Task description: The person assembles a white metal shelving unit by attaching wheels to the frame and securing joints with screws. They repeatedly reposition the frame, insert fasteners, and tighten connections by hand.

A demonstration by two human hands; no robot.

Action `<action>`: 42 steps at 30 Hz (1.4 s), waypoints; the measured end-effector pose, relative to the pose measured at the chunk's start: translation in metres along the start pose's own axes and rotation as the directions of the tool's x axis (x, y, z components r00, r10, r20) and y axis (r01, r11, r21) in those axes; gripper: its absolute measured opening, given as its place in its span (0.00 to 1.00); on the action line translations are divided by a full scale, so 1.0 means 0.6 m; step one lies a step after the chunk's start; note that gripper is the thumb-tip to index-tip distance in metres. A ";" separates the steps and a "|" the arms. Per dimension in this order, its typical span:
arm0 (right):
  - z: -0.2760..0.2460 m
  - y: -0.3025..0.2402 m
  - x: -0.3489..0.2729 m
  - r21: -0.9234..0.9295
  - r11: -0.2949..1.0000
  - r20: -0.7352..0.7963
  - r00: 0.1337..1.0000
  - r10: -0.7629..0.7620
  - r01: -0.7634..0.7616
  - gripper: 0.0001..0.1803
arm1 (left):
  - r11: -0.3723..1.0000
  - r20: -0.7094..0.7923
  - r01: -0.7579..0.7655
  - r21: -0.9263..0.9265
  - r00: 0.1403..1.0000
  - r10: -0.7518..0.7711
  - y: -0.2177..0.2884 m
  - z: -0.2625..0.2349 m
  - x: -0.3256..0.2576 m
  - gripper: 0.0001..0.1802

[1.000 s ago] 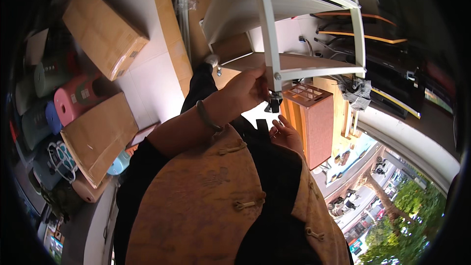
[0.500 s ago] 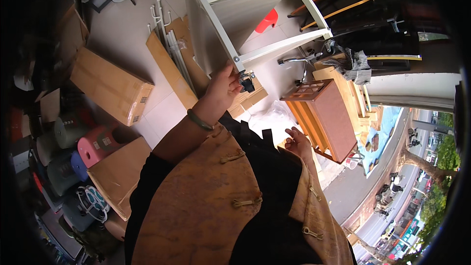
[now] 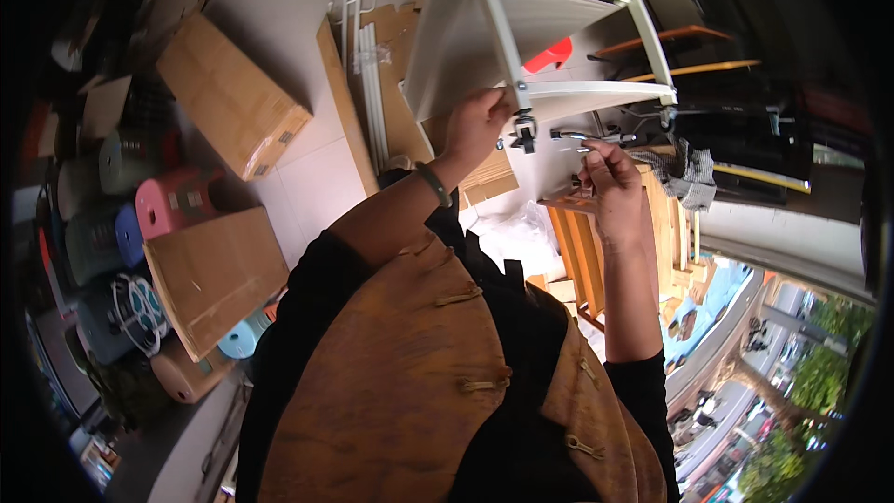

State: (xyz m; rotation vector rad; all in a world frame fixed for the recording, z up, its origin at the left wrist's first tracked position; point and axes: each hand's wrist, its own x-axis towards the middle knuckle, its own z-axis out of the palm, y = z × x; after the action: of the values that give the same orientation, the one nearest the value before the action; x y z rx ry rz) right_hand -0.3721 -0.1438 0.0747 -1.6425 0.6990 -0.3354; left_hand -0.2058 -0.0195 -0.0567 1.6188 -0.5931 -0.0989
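A white rolling shelf frame [image 3: 545,88] with pale panels is tipped at the top of the view. A black caster [image 3: 524,130] is on the end of its near leg. My left hand [image 3: 478,126] is closed around that leg, just beside the caster. To the right of the caster, my right hand [image 3: 613,182] is raised with its fingertips pinched together. Whatever may be between those fingertips is too small to make out. Another caster [image 3: 668,116] sits at the frame's right corner, partly lost in the dark background.
White tubes [image 3: 374,93] lie on flattened cardboard beyond my left hand. A long cardboard box [image 3: 228,98] and stacked plastic stools [image 3: 177,200] stand left. Brown wooden furniture [image 3: 577,251] is below my right hand, with a checked cloth [image 3: 689,172] nearby. A street shows at lower right.
My right hand has come up from beside my apron to near the caster, its fingers now pinched. My left hand stays on the frame's leg. The view has shifted, moving the frame rightward in the picture.
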 end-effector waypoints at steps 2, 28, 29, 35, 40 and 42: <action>0.000 0.006 0.001 -0.017 0.999 0.050 0.998 -0.044 0.045 0.08 | 0.997 0.002 0.030 0.072 1.000 -0.030 0.001 0.002 -0.001 0.08; 0.143 -0.104 0.097 -0.805 0.510 0.162 0.939 -0.303 0.303 0.08 | 0.969 0.394 0.095 -0.229 0.919 0.003 -0.022 -0.031 0.047 0.14; 0.145 -0.106 0.099 -0.823 0.480 0.167 0.937 -0.308 0.304 0.08 | 0.963 0.428 0.130 -0.236 0.904 -0.017 -0.025 -0.033 0.046 0.15; 0.162 -0.121 0.109 -0.867 0.374 0.203 0.919 -0.338 0.330 0.06 | 0.979 0.452 0.147 -0.143 0.890 -0.067 -0.041 -0.066 0.038 0.15; 0.157 -0.106 0.107 -0.856 0.451 0.066 0.920 -0.387 0.251 0.05 | 0.972 0.420 0.088 -0.217 0.907 0.011 -0.031 -0.075 0.049 0.12; 0.149 -0.093 0.103 -0.782 0.596 -0.057 0.932 -0.358 0.181 0.06 | 0.962 0.371 0.005 -0.274 0.923 0.100 -0.024 -0.068 0.056 0.11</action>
State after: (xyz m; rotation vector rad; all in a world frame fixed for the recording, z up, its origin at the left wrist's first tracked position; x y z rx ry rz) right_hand -0.2584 -0.1077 0.1003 -2.5950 0.8064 -0.4743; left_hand -0.1559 0.0035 -0.0546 1.3227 -0.8789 -0.4501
